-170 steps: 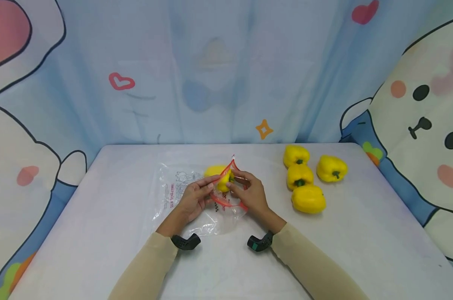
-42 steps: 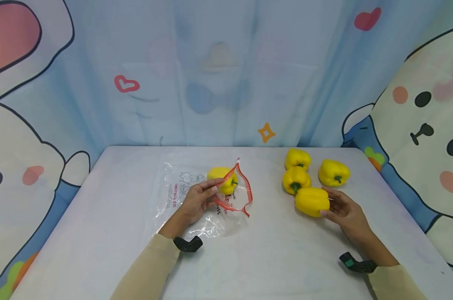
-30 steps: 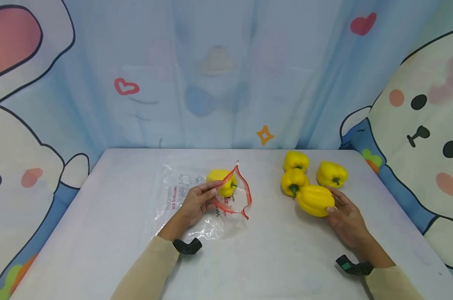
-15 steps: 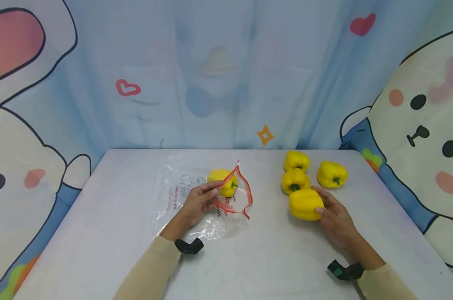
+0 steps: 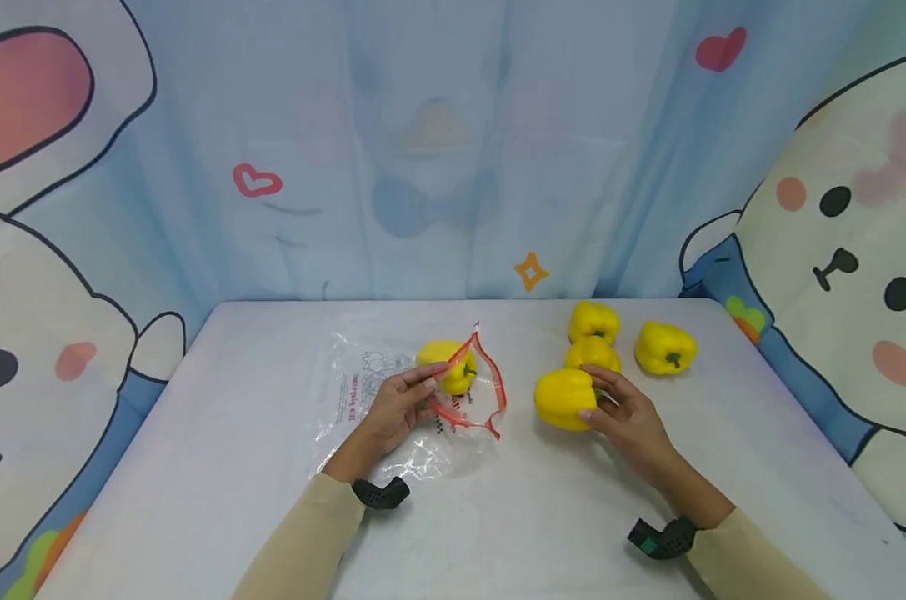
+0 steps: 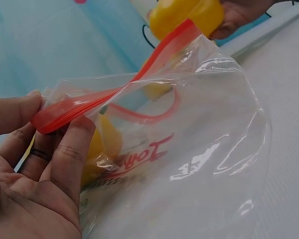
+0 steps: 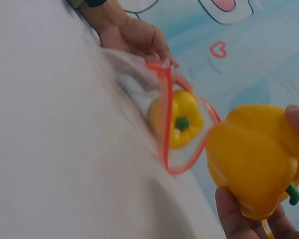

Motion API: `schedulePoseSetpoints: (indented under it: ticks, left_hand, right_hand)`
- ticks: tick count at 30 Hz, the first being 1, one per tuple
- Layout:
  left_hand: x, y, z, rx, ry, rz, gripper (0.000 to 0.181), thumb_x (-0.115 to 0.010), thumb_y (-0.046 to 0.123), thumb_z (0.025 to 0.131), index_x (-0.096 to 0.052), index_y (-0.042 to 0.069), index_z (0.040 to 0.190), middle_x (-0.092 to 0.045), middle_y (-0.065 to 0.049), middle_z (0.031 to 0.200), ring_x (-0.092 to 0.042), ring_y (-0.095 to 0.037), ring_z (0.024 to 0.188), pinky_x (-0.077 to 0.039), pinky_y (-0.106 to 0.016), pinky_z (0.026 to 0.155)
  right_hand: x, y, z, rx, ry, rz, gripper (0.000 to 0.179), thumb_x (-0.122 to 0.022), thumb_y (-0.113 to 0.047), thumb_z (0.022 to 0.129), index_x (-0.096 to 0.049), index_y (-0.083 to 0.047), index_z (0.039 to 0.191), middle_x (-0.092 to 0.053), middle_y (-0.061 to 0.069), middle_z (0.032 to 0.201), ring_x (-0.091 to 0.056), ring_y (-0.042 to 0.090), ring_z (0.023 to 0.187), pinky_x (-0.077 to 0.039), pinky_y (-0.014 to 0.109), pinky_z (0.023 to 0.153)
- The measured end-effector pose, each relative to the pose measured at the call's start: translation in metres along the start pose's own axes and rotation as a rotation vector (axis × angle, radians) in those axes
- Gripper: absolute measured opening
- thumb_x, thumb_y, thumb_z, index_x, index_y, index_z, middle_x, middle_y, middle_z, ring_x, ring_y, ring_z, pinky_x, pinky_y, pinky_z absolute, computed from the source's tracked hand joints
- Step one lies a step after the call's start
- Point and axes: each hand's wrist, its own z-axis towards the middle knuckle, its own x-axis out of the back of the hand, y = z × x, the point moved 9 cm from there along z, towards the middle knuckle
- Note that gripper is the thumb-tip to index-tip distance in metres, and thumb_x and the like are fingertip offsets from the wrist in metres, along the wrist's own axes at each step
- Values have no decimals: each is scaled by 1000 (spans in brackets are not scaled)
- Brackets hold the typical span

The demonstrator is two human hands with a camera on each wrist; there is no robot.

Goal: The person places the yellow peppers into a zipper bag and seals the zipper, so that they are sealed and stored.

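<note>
"What was nearest?"

"Two beige sleeves (image 5: 302, 533), with a black device (image 5: 381, 493) at each wrist."

"And the hands?"

"The left hand (image 5: 392, 408) pinched the red rim (image 5: 498, 379) of a clear bag (image 5: 351, 396), its grip narrow. The right hand (image 5: 633, 425) had its grip around a yellow pepper (image 5: 563, 400), thumb on one side, fingers on the other, the green stem turned toward the palm."

"Where was that pepper?"

"Just right of the bag's gaping mouth, apart from it."

"Was anything in the bag?"

"Yes, a bagged pepper (image 5: 462, 375), stem toward the opening. The bag, with red lettering and a line drawing, lay on a white surface (image 5: 513, 517)."

"And farther back?"

"Three loose ones, also yellow. A middle pepper (image 5: 591, 353) was just behind the held one; I could not tell whether those two touched. A rear pepper (image 5: 593, 320) came next, and a side pepper (image 5: 666, 348) sat apart to the right. Beyond hung a pale blue curtain (image 5: 453, 150) printed with hearts and cartoon animals."
</note>
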Motion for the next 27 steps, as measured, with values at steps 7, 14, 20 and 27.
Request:
schedulePoseSetpoints:
  ticks: [7, 14, 20, 27]
  left_hand:
    - [-3, 2, -1, -12, -25, -3, 33, -65, 18, 96, -66, 12, 129, -63, 2, 103, -60, -9, 80, -55, -19, 68]
    - [-1, 3, -1, -14, -14, -10, 33, -65, 17, 95, -66, 11, 128, -64, 1, 99, -62, -10, 78, -56, -20, 67]
    - [-3, 3, -1, -14, -27, -18, 34, -64, 14, 96, -64, 8, 129, -66, -1, 100, -67, -11, 80, -58, -22, 71]
    - [-5, 6, -2, -38, -57, -19, 37, -60, 12, 98, -60, 4, 133, -66, 1, 99, -65, -10, 79, -59, -22, 70]
  right_hand:
    - [-32, -12, 21, -82, -12, 166, 57, -66, -16, 95, -39, -15, 146, -44, 1, 134, -59, 6, 110, -56, 22, 89]
    - [-63, -27, 49, -143, -25, 560, 44, -56, -17, 101, -37, -22, 140, -43, 3, 135, -58, 16, 113, -58, 34, 89]
    - [-76, -25, 58, -76, 25, 462, 53, -62, -16, 96, -40, -18, 144, -46, 2, 130, -60, 15, 108, -60, 33, 81]
    - [-95, -10, 59, 49, -75, 522, 51, -52, -4, 96, -38, -11, 144, -45, 3, 132, -56, 13, 111, -57, 23, 88]
